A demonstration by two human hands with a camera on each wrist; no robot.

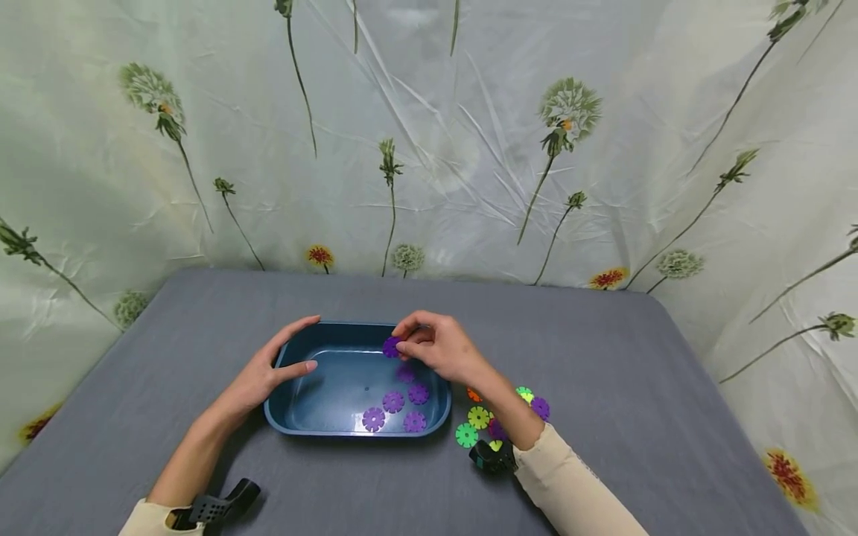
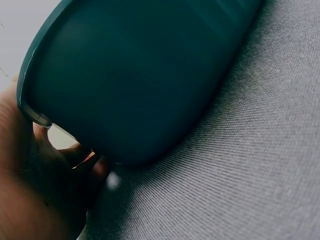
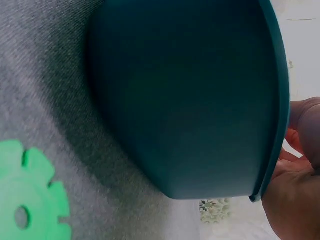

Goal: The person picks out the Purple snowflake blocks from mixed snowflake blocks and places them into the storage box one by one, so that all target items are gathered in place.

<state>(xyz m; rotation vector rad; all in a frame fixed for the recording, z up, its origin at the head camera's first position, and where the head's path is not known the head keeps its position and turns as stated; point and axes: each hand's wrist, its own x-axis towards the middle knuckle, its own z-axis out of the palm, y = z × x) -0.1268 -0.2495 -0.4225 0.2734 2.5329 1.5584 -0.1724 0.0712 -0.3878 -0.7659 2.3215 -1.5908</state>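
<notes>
Purple disc (image 1: 391, 347), partly hidden, pinched by right hand (image 1: 442, 346); left hand (image 1: 261, 372) gripping tray (image 1: 325, 394); discs (image 1: 495, 429) partly behind forearm (image 1: 512, 409)

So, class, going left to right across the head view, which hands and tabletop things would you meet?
Left hand, blue rectangular tray, right hand, rightmost purple notched disc.

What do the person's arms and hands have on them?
The left hand and right hand are bare, without gloves. The left sleeve and right sleeve are cream-coloured. By the cuffs are a black left gadget and a black right gadget.
</notes>
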